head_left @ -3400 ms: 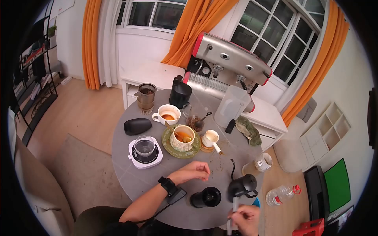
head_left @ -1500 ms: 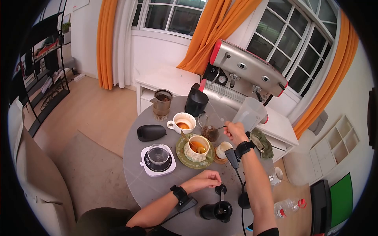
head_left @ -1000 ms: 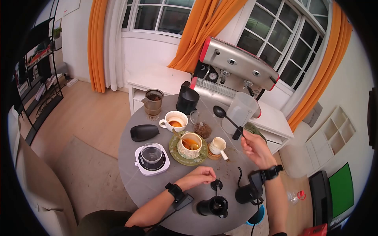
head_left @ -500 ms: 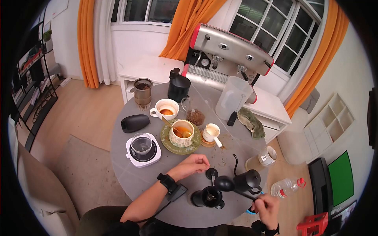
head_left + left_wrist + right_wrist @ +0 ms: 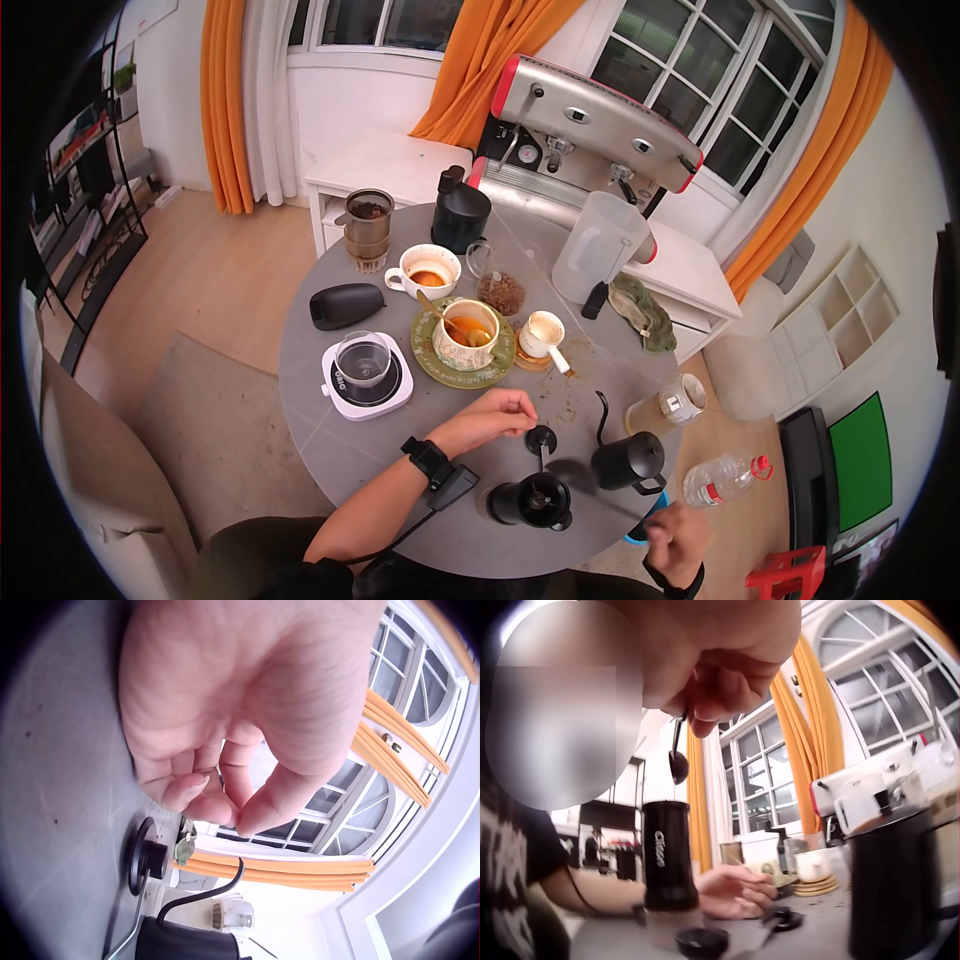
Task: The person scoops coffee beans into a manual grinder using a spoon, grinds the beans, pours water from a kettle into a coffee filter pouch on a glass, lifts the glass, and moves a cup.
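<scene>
My right hand grips the handle of a black spoon, its bowl dipping over the open top of a black hand coffee grinder. The spoon's bowl is blurred in the head view. Standing upright on the table, the grinder has its mouth uncovered. Its crank, with a round knob and metal arm, lies on the table beside it. My left hand hovers next to that knob, fingers loosely curled, thumb and fingertip meeting with nothing visible between them. Coffee beans fill the bottom of a glass jug.
A black gooseneck kettle stands right of the grinder. Beyond the left hand are a green saucer with a cup, a small white-handled cup and a white scale. A clear pitcher stands farther back, near the espresso machine.
My right hand has drawn the spoon from the bean jug, back toward me, and tilted it over the grinder. The crank now lies by my left hand, which stays nearly still.
</scene>
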{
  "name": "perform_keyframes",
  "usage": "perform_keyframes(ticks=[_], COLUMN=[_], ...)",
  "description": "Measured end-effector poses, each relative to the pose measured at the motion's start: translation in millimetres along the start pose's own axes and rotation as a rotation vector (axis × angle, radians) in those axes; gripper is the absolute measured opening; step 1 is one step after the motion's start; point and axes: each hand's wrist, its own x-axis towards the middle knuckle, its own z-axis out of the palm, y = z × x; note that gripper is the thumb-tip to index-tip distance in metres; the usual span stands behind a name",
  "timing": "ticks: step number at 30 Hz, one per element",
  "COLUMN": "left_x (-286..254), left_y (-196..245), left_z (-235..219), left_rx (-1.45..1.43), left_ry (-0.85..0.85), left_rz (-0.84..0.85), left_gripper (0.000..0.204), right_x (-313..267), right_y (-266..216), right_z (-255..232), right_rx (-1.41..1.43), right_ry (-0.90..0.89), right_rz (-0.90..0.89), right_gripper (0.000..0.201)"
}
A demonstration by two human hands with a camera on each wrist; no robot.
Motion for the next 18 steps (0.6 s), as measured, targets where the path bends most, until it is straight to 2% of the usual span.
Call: perform_keyframes(ticks=[1,3,5,9,14,18], left_x=[0,1,1,-1,0,3], left_y=[1,3,3,4,1,-6], left_z=[1,4,6,6,4,0], left_rx=[0.014,0.031,0.051,0.085,0.046,0.041], left_ry=[0.002,-0.004,0.022,0.021,0.013,-0.005], left_rz=[-0.004,-0.010,0.000,-0.005,0.015,0.016], left_gripper=[0.006,0.006,0.007,0.007,0.007,0.006], right_x=[3,38,98,179,227,241], right_y=[3,3,11,52,79,85], right_z=[0,5,14,75,163,204], right_rx=[0.046,0.345,0.618,0.948,1.013,0.962], right_ry=[0.060,0.144,0.135,0.036,-0.032,-0.054], right_rz=[0.108,0.552,0.744,0.813,0.980,1.017], right_gripper=[0.020,0.029,0.030,0.030,0.028,0.028])
